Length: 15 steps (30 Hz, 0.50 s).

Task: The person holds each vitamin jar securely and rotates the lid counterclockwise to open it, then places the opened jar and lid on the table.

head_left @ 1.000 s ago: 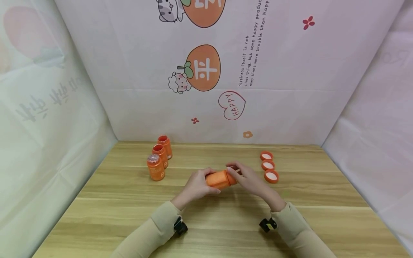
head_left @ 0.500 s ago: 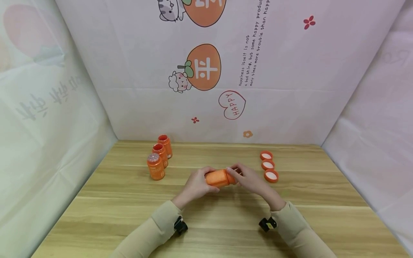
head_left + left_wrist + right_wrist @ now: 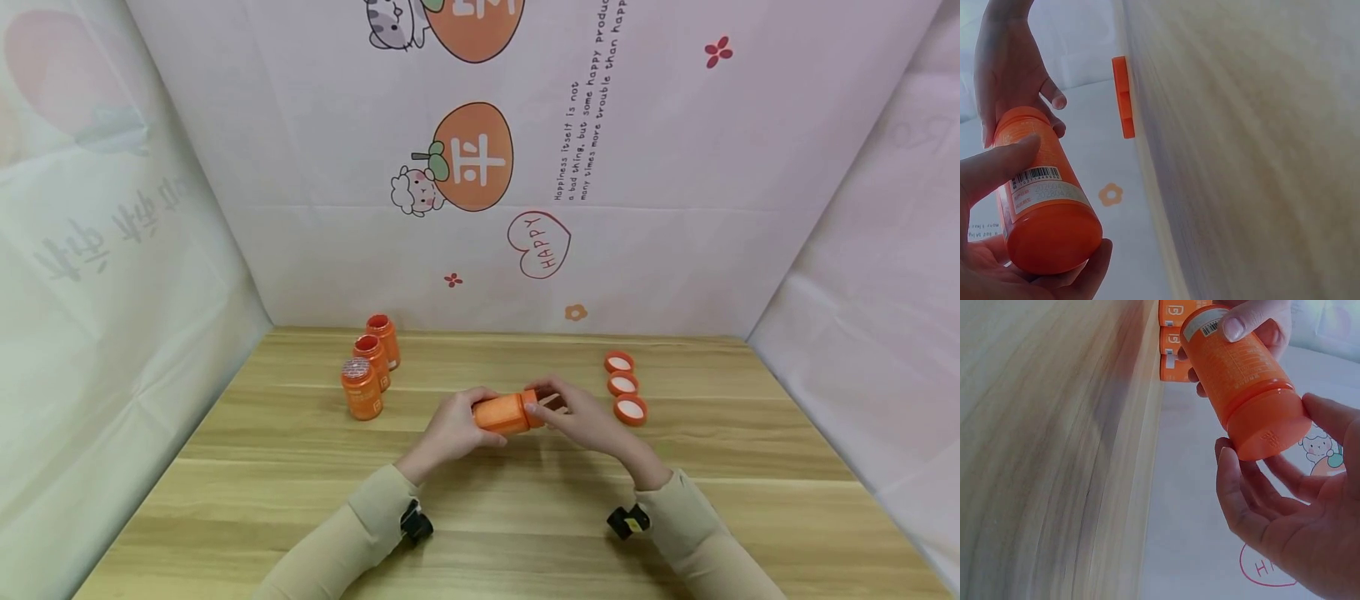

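My left hand (image 3: 453, 429) grips an orange plastic bottle (image 3: 501, 414) round its body, tilted on its side above the table. Its label with a barcode faces the camera in the left wrist view. At the bottle's other end, the orange screw lid (image 3: 1270, 424) is on the neck. My right hand (image 3: 581, 417) holds this lid by its rim, thumb on one side and a finger opposite, the other fingers curled behind. Part of the bottle is hidden by the left fingers.
Three orange bottles (image 3: 363, 392) stand in a row at the back left, the two farther ones with open mouths, the nearest with a silvery top. Three orange lids (image 3: 631, 409) lie with white insides up at the back right. White printed sheets (image 3: 337, 267) wall the wooden table (image 3: 262, 500).
My right fingers have shifted round the lid and spread apart, showing more of it. The bottle and left hand have moved slightly left.
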Motion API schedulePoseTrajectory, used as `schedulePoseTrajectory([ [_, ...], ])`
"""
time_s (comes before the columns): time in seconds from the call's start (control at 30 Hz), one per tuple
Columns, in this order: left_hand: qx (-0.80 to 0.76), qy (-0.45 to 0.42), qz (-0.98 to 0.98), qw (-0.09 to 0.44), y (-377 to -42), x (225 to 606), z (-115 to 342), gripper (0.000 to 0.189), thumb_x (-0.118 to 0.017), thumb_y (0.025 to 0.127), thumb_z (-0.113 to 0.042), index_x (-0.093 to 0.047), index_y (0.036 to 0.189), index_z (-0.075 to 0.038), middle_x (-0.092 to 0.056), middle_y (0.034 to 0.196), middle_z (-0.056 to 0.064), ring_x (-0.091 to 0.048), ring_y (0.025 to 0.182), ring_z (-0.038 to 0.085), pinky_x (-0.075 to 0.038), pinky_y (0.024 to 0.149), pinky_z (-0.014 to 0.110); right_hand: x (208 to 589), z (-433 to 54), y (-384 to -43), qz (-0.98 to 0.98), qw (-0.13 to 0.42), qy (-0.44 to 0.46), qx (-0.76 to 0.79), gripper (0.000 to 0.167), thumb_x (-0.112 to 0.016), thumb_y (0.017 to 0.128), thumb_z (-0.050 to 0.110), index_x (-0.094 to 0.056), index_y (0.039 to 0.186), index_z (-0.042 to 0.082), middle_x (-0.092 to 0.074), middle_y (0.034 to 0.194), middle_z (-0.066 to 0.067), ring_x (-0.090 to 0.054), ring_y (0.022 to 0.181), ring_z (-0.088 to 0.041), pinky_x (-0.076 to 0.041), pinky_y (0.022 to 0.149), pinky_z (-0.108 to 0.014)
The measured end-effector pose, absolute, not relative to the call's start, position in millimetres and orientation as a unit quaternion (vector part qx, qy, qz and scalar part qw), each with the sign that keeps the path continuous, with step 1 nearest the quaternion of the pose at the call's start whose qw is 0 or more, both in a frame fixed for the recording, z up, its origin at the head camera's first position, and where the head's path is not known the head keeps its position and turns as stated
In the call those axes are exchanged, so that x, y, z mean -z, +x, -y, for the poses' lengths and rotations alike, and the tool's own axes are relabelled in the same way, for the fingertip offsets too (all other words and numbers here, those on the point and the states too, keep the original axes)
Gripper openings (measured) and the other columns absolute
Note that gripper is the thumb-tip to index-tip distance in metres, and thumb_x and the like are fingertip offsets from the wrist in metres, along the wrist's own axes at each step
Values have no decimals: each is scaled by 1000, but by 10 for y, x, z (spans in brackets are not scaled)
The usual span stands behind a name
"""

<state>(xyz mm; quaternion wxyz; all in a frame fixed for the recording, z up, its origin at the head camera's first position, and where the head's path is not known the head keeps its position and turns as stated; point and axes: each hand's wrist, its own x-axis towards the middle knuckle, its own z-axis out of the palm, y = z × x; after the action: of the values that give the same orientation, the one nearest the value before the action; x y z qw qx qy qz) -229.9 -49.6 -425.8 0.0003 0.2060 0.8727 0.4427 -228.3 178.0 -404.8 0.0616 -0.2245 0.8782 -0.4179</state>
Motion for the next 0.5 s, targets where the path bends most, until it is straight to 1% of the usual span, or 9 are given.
schedulePoseTrajectory([
  [0.1, -446, 203, -871, 7, -2305, 4257, 505, 57, -87, 62, -15, -65, 114, -11, -66, 105, 4, -57, 88, 17, -46, 79, 37, 4048, -1797, -2284, -876, 60, -236, 417, 48, -59, 91, 43, -51, 130, 16, -59, 123, -6, -59, 105, -24, -53, 79, -32],
  [0.17, -448, 202, -871, 12, -2310, 4257, 511, 57, -87, 62, -15, -65, 114, -12, -66, 105, 3, -57, 87, 17, -46, 79, 36, 4049, -1804, -2282, -871, 62, -241, 423, 48, -60, 90, 42, -51, 130, 18, -58, 123, -5, -59, 107, -25, -53, 80, -33],
  [0.33, -452, 201, -869, 21, -2323, 4257, 519, 56, -87, 62, -15, -65, 114, -12, -66, 104, 3, -57, 88, 17, -46, 79, 37, 4051, -1812, -2279, -856, 58, -260, 443, 49, -66, 88, 34, -51, 130, 14, -57, 123, -6, -58, 110, -28, -51, 87, -42],
  [0.4, -453, 200, -868, 23, -2329, 4259, 520, 56, -87, 62, -15, -65, 113, -12, -66, 104, 3, -57, 88, 17, -46, 79, 37, 4056, -1813, -2283, -849, 53, -270, 452, 49, -68, 87, 29, -51, 129, 11, -57, 124, -7, -58, 111, -29, -50, 89, -46],
  [0.5, -453, 199, -869, 26, -2335, 4265, 520, 56, -87, 62, -15, -65, 113, -12, -66, 104, 3, -56, 88, 17, -46, 80, 37, 4066, -1815, -2289, -841, 45, -280, 460, 47, -71, 85, 23, -52, 127, 10, -57, 125, -8, -57, 113, -31, -49, 90, -50],
])
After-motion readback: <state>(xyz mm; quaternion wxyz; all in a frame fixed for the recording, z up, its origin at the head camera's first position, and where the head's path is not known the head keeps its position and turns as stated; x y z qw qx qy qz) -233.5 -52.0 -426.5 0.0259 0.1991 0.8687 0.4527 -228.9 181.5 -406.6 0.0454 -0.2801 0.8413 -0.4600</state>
